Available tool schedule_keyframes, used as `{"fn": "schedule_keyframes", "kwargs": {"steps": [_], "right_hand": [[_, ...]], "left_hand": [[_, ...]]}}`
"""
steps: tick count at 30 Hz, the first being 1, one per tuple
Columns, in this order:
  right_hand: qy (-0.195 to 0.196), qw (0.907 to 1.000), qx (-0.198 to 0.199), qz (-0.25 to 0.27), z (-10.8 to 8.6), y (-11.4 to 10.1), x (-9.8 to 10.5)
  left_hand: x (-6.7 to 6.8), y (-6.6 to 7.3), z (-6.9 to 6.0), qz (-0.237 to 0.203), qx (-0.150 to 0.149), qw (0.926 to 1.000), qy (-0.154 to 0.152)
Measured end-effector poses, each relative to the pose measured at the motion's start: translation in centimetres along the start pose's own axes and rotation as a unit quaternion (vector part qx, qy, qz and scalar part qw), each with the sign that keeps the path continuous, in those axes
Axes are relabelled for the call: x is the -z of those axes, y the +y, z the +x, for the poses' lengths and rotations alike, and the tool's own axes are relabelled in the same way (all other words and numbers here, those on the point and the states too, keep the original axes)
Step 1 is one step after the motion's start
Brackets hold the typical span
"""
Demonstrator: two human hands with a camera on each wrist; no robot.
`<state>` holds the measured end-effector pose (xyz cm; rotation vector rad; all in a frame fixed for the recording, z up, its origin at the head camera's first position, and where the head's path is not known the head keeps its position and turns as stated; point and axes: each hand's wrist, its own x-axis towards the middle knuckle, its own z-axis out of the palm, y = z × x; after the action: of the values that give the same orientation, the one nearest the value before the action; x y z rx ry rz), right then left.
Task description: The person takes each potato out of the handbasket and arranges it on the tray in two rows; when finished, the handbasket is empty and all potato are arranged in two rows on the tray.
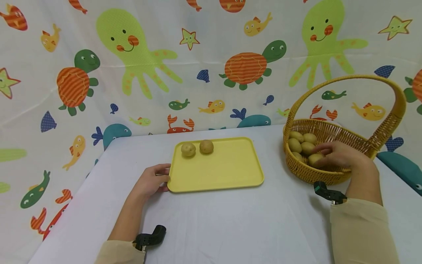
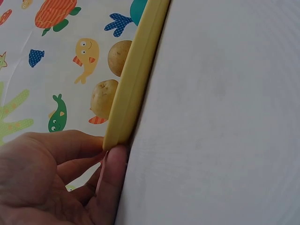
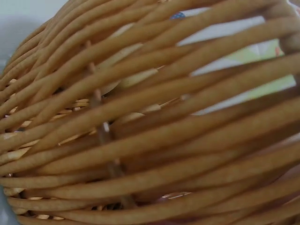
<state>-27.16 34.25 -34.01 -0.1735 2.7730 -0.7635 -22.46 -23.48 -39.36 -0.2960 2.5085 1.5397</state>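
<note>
My left hand [image 1: 152, 180] is at the left edge of a yellow tray [image 1: 227, 168]. In the left wrist view its thumb and fingers pinch the tray's rim [image 2: 133, 89] near a corner. Two potatoes [image 1: 188, 149] lie side by side at the tray's back left. My right hand [image 1: 341, 154] reaches inside a wicker basket [image 1: 306, 176], its fingers curled on a potato [image 1: 315, 160]. Several more potatoes [image 1: 307, 147] sit in the basket's left part. The woven wall [image 3: 140, 112] fills the right wrist view and hides that hand's grasp.
The basket's tall arched handle [image 1: 346, 77] rises above my right hand. A white cloth [image 1: 230, 223] covers the table. Behind stands a curtain [image 1: 204, 55] printed with sea animals.
</note>
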Motion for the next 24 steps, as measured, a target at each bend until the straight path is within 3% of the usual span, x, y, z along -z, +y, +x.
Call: {"fn": "schedule_keyframes", "kwargs": {"steps": [17,24], "right_hand": [[0.033,0.9994,0.012,-0.004,-0.11,0.01,-0.04],[0.027,0.9995,0.006,0.017,-0.36,-0.31,0.20]], "left_hand": [[-0.27,-0.22,-0.29,0.007,-0.004,1.0000,0.002],[-0.28,-0.19,-0.33,0.003,-0.005,1.0000,0.003]]}}
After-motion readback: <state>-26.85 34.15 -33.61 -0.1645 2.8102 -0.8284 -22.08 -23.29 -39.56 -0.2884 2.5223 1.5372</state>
